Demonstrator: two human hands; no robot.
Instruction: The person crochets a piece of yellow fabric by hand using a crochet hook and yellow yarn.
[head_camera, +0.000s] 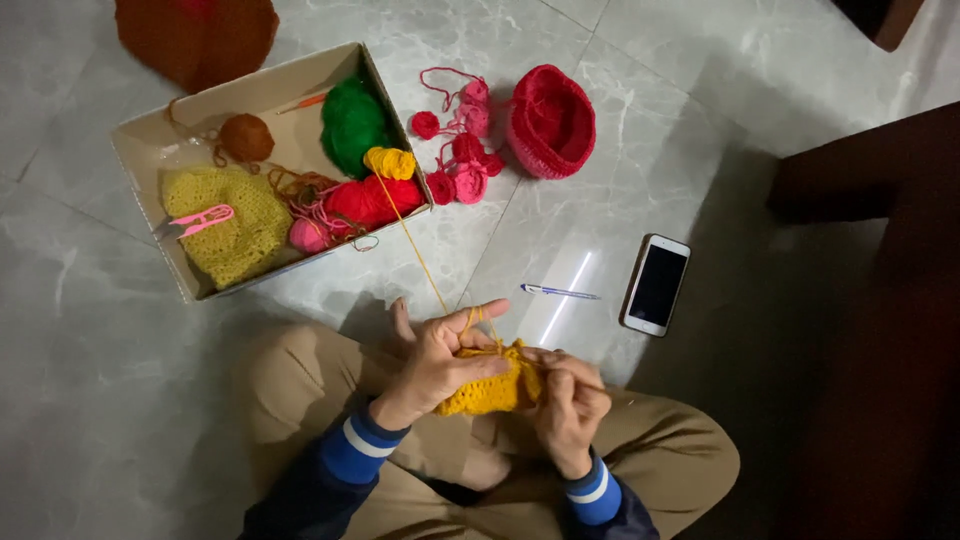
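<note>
Marble floor (120, 400) — box (150, 150), phone (656, 285), pen (558, 292)

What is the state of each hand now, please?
Left hand: closed on the yellow crocheted yarn piece, yarn strand over its fingers.
Right hand: closed on the same piece's other edge.

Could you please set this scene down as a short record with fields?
Setting: person seated cross-legged on a grey marble tile floor
Left hand: holds the yellow crochet piece, yellow strand looped over a finger
Right hand: pinches the piece's right edge; hook not clearly visible
Strand source: yellow yarn ball in the cardboard box
Also in box: green yarn, pink snips
On floor: red crochet basket, pen, phone
</note>
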